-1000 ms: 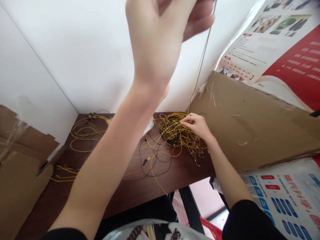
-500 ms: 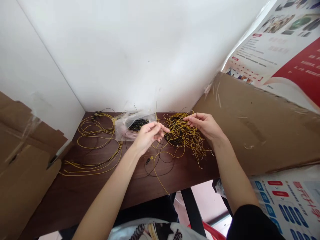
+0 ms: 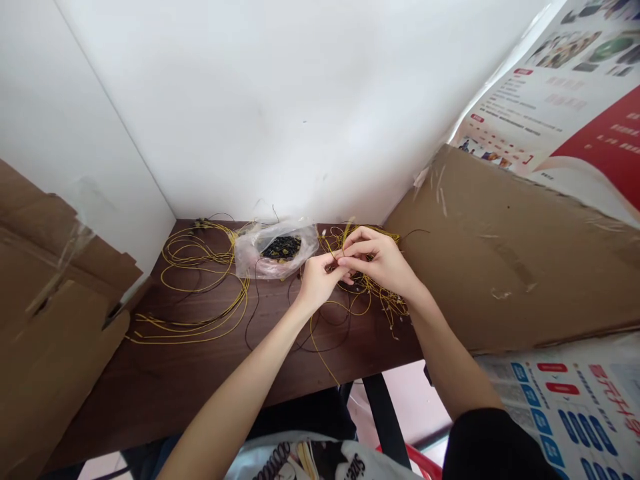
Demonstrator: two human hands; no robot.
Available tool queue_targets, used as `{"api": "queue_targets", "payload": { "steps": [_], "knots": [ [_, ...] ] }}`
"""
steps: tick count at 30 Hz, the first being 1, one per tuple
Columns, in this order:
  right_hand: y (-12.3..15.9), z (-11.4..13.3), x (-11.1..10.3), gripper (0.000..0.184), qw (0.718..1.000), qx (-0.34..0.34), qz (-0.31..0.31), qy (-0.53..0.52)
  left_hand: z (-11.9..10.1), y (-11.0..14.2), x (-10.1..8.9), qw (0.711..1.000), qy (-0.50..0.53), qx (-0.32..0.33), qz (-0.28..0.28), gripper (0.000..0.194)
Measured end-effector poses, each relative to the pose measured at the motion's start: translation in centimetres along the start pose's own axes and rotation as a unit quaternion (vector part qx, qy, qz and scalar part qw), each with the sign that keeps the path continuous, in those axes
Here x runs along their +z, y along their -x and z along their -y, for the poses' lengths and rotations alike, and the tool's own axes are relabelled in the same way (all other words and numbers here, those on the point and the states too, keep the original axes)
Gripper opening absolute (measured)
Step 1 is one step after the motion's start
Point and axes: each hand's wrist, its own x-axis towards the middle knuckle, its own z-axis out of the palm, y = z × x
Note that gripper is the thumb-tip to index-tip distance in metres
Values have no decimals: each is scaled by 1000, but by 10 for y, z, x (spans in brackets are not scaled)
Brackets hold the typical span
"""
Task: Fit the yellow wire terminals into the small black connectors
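My left hand (image 3: 320,279) and my right hand (image 3: 377,261) meet over the table, fingertips pinched together on a thin wire that they mostly hide. Just behind and beneath them lies a tangled heap of yellow and black wires (image 3: 389,301), small pale ends showing along its front right edge. Left of my hands stands a clear plastic bag (image 3: 246,259), its mouth open, holding small black parts (image 3: 283,248) with bits of yellow. A loose yellow wire (image 3: 320,353) runs from the heap toward the table's front edge.
Looped yellow wires (image 3: 193,290) lie on the left of the brown table (image 3: 200,373). Cardboard (image 3: 55,333) borders the left side, and a large cardboard panel (image 3: 480,267) slants along the right. A white wall (image 3: 280,120) closes the back.
My left hand has come down from high up, where it held wire stretched above the heap, and across to my right hand. My right hand has moved slightly left; the fingertips now meet.
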Motion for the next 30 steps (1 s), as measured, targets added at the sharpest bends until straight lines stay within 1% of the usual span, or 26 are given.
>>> {"api": "queue_targets", "payload": {
  "steps": [3, 5, 7, 10, 12, 14, 15, 17, 20, 24, 27, 30],
  "knots": [
    [0, 4, 3, 16, 999, -19, -14, 28, 1, -4, 2, 1000, -28, 5, -4, 28],
    [2, 4, 1, 14, 999, -14, -22, 21, 0, -4, 1, 1000, -25, 15, -3, 28],
    [5, -1, -5, 13, 999, 8, -40, 1, -1, -3, -1, 1000, -7, 22, -6, 26],
    [12, -18, -15, 20, 996, 53, -71, 3, -3, -3, -4, 999, 33, 12, -27, 21],
    [16, -34, -17, 22, 995, 83, -54, 27, -5, -4, -5, 997, 63, 9, -44, 22],
    [18, -50, -15, 26, 994, 103, -9, 26, -8, -7, -4, 995, 87, 14, -52, 23],
    [19, -56, -12, 27, 994, 107, 11, 20, -10, -9, -4, 994, 94, 18, -54, 23],
    [19, -65, -6, 29, 994, 106, 30, 5, -15, -13, -2, 993, 102, 30, -55, 21],
    [19, -70, 1, 28, 994, 107, 28, 2, -25, -18, 2, 992, 97, 54, -53, 19],
    [21, -73, 3, 28, 993, 112, 36, 19, -45, -25, 4, 991, 87, 81, -60, 17],
    [24, -77, 2, 29, 993, 113, 27, 36, -62, -29, 5, 987, 107, 102, -64, 14],
    [27, -80, 1, 30, 991, 118, 29, 52, -80, -32, 6, 984, 138, 98, -57, 12]
  ]
}}
